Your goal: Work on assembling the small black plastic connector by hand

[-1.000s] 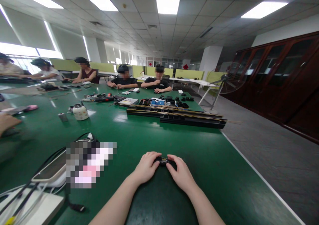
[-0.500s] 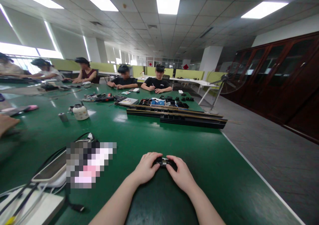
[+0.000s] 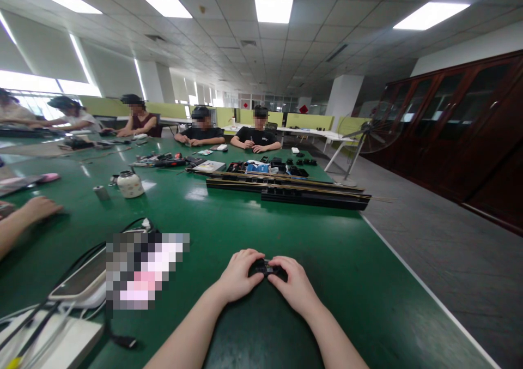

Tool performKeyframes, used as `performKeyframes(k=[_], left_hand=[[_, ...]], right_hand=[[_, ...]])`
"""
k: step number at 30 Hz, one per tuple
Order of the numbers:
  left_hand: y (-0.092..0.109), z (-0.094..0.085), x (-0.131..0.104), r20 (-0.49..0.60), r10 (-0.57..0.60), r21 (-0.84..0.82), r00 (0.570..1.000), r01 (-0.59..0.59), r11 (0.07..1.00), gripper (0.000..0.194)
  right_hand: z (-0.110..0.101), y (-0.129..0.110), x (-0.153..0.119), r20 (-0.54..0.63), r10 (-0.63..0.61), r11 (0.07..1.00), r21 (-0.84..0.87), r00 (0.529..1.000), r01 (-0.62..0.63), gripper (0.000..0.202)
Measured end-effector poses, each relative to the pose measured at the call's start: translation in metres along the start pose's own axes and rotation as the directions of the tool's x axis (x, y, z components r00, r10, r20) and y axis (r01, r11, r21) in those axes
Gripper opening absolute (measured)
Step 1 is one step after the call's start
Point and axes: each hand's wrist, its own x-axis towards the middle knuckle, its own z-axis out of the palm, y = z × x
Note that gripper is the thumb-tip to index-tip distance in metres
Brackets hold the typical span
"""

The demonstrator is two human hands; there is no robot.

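A small black part (image 3: 267, 269) with a bit of bright metal at its middle lies low over the green table (image 3: 335, 282) in front of me. My left hand (image 3: 240, 275) is closed round its left end, fingers behind and thumb in front. From the other side my right hand (image 3: 295, 283) grips the right end the same way. The fingertips of both hands nearly meet at the middle. The hands cover much of the part, so its exact kind cannot be made out.
Left of my hands are a pixelated bright screen, a pale-rimmed device (image 3: 81, 273) and cables (image 3: 122, 340). A co-worker's hand (image 3: 41, 208) rests further left. Ahead stand a white jar (image 3: 131, 185), a grey cylinder (image 3: 100, 193), and long black rails (image 3: 314, 199) with thin rods.
The fingers of my right hand have shifted slightly left over the part, covering more of the metal. At the left, a co-worker's hand has moved further into view.
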Motion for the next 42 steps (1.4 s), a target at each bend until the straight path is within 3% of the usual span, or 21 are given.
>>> performKeyframes(k=[7, 18, 24, 31, 42], left_hand=[[0.0, 0.0, 0.001, 0.002, 0.019, 0.005, 1.0, -0.019, 1.0, 0.035], [0.0, 0.0, 0.0, 0.009, -0.008, 0.004, 1.0, 0.008, 1.0, 0.035], [0.002, -0.001, 0.001, 0.01, -0.005, 0.016, 1.0, 0.005, 1.0, 0.036], [0.005, -0.003, 0.0, 0.018, -0.003, 0.013, 1.0, 0.003, 1.0, 0.036], [0.004, -0.002, 0.001, 0.019, -0.008, 0.018, 1.0, 0.007, 1.0, 0.036]], right_hand=[[0.001, -0.001, 0.0, 0.009, 0.014, 1.0, 0.013, 1.0, -0.014, 0.019], [0.0, 0.011, 0.006, -0.061, 0.157, 0.936, 0.328, 0.986, -0.128, 0.02], [0.001, 0.014, 0.011, -0.091, 0.239, 0.817, 0.557, 0.967, -0.15, 0.032], [-0.006, 0.01, 0.012, -0.101, 0.372, 0.705, 0.678, 0.923, -0.21, 0.047], [-0.006, 0.02, 0.013, -0.132, 0.514, 0.509, 0.842, 0.847, -0.178, 0.043]])
